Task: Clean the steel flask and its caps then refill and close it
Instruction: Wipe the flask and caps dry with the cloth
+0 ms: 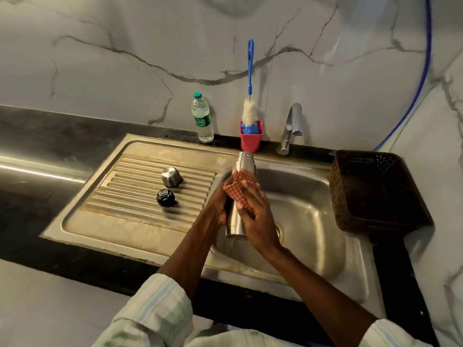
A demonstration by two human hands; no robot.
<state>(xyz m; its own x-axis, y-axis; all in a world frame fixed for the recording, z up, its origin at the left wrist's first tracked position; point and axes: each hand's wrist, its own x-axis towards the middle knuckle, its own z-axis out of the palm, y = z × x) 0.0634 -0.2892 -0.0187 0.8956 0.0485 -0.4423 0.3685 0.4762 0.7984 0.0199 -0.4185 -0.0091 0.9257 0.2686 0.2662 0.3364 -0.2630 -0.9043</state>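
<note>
- Over the sink point(313, 176) basin, the steel flask point(236, 221) is held upright with its mouth toward twelve o'clock, uncapped.
- It looks rigid, smooth and probably slippery when wet; likely light if empty. The straight mid-body is the safest hold.
- The left hand point(220, 209) wraps the body from nine o'clock; the right hand point(258, 216) presses a soft checked cloth point(240, 186) around it from three o'clock.
- At ten o'clock on the drainboard, well apart from the flask, sit the steel cap point(170, 176) and black cap point(165, 197).

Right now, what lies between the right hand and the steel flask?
In the head view, a red checked cloth lies between the right hand and the steel flask, pressed against its side.
</note>
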